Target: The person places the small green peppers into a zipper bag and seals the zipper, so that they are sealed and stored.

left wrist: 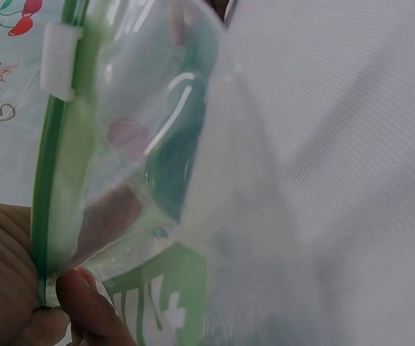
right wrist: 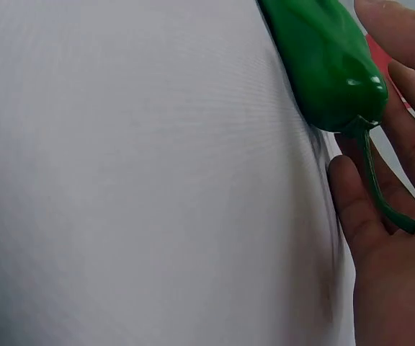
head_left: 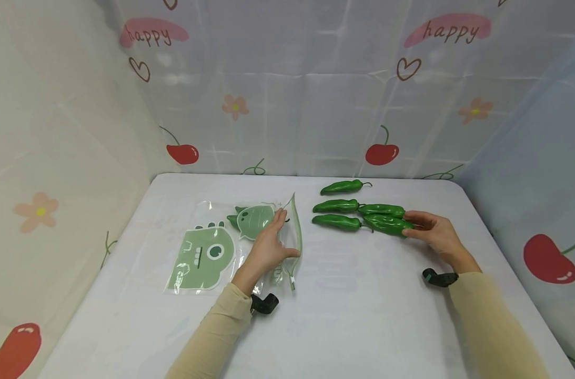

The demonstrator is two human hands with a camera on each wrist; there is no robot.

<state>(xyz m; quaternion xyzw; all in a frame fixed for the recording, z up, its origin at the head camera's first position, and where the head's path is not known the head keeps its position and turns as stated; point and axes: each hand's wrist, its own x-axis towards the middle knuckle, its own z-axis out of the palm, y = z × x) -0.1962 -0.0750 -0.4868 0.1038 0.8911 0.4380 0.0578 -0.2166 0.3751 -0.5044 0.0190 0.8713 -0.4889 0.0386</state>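
My left hand (head_left: 266, 243) is on a clear zip bag (head_left: 242, 273) with green cartoon prints, at its opening side. In the left wrist view, the thumb and fingers hold the bag's green zip edge (left wrist: 45, 166), where a white slider (left wrist: 61, 61) sits. Green shapes show blurred through the plastic; whether they are prints or contents I cannot tell. On the right, my right hand (head_left: 436, 236) curls round the stem end of a glossy green chili pepper (head_left: 386, 223), thumb on the near side. That pepper (right wrist: 330, 65) lies on the table, its stem curving over the palm.
More green chili peppers lie beside the held one: one (head_left: 384, 211) touches it on the far side, others (head_left: 335, 206) lie to the left. A single pepper (head_left: 341, 187) lies further back. Printed curtains (head_left: 296, 121) stand around the white table (head_left: 353, 316).
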